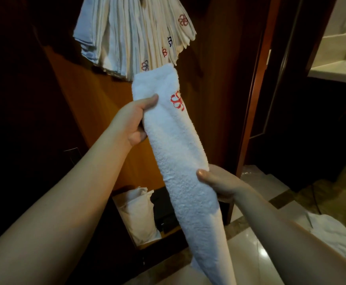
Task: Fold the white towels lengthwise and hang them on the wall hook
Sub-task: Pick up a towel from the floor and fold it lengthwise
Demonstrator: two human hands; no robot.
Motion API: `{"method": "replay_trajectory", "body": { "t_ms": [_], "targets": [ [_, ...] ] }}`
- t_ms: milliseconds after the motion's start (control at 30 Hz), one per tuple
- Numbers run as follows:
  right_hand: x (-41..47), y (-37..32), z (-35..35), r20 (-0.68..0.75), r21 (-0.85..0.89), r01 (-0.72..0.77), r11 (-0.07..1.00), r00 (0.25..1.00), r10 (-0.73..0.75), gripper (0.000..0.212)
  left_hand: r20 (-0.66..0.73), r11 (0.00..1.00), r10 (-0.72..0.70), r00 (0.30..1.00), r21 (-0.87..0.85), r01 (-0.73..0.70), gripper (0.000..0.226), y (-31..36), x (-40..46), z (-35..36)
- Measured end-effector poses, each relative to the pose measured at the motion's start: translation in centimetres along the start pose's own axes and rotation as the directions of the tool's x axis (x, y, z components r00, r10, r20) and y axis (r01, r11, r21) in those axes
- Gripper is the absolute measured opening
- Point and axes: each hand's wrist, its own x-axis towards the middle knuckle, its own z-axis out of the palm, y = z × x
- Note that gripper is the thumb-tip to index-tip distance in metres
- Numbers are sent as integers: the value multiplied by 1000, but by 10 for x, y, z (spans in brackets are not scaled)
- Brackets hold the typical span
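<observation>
Head view, nearest first: two bare forearms reach in from 7 and 5 o'clock. The right hand [217,182] grips the folded white towel [176,145] low on its right edge, thumb on the front, fingers curled behind it. The left hand [134,120] pinches the same towel higher up at its left edge, thumb on the front, fingers out of sight behind. The towel is a long narrow strip running from 6 o'clock up to centre, with a red embroidered logo [177,101] near its top. On the pale tiled floor [250,254] at 4 o'clock lies loose white cloth [332,233]. At 7 o'clock a white bag [135,214] stands in a low wooden cubby. Beyond, at 12 o'clock, hung towels [131,33] fan out against the wooden wall panel [98,95], directly above the held towel's top end and nearly touching it. At 2 o'clock, a doorway shows a pale bathroom surface [336,73].
</observation>
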Motion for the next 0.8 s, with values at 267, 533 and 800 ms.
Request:
{"method": "replay_trajectory", "body": {
  "t_ms": [267,533,800],
  "targets": [
    [-12,-14,-1,312,-161,-211,964,916,252,86,-58,980,-184,981,72,188,26,-7,14,11],
    [-27,12,8,313,352,-237,905,942,125,65,-154,948,-252,955,159,275,43,-35,41,14],
    [-36,33,12,413,282,-275,919,900,142,61,-296,925,-268,917,188,330,48,-67,61,2]
  ]
}}
